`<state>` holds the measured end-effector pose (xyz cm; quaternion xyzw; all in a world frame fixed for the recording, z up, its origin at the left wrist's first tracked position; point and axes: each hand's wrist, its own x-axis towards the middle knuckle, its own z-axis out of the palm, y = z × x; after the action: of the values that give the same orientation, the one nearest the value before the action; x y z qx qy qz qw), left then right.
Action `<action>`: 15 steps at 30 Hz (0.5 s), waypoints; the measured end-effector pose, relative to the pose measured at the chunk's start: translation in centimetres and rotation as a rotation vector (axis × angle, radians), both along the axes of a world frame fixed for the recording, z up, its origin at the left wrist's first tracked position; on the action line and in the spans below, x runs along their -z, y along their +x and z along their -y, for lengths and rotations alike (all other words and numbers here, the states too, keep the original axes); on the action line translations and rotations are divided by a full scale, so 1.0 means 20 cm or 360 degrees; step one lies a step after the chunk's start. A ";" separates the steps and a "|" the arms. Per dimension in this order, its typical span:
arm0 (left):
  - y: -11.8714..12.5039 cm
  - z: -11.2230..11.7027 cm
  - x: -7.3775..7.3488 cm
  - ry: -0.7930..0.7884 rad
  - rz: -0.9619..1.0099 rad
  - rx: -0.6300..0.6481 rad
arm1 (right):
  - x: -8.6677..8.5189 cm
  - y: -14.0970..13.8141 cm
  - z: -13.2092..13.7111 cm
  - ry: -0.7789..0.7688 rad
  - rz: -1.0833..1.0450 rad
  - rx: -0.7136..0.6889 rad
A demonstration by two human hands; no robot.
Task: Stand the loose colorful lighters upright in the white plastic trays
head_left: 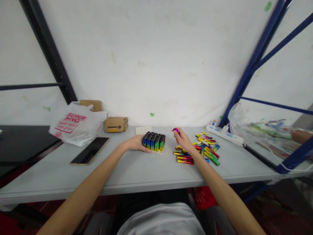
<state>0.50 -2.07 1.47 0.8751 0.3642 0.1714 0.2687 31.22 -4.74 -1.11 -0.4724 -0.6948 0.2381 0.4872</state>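
Observation:
Shiny lighters with black tops and blue-to-yellow bodies stand upright in tight rows on a pale tray at the middle of the table. My left hand grips the left side of this block, thumb along the front and fingers partly hidden behind it. My right hand is raised to the right of the block, closed around a purple lighter whose end sticks out from the fingers. Beneath and beside my right forearm lies a loose pile of metallic lighters in red, yellow, green and blue.
Behind the block lies a white ridged tray. On the left are a cardboard box, a white plastic bag and a phone. A power strip runs along the right, near a blue rack post. Another person's hand shows far right.

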 end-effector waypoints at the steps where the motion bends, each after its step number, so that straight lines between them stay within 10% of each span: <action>1: 0.00 0.00 0.00 -0.0001 0.0007 0.0001 | -0.01 -0.01 0.01 0.0005 0.0024 0.0058; 15: 0.00 -0.01 0.01 -0.0011 0.0052 0.0042 | -0.02 -0.04 0.03 0.0148 0.0323 0.0423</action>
<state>0.45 -1.82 1.30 0.8760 0.3487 0.1808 0.2799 30.33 -5.39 -0.75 -0.5588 -0.6820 0.0903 0.4631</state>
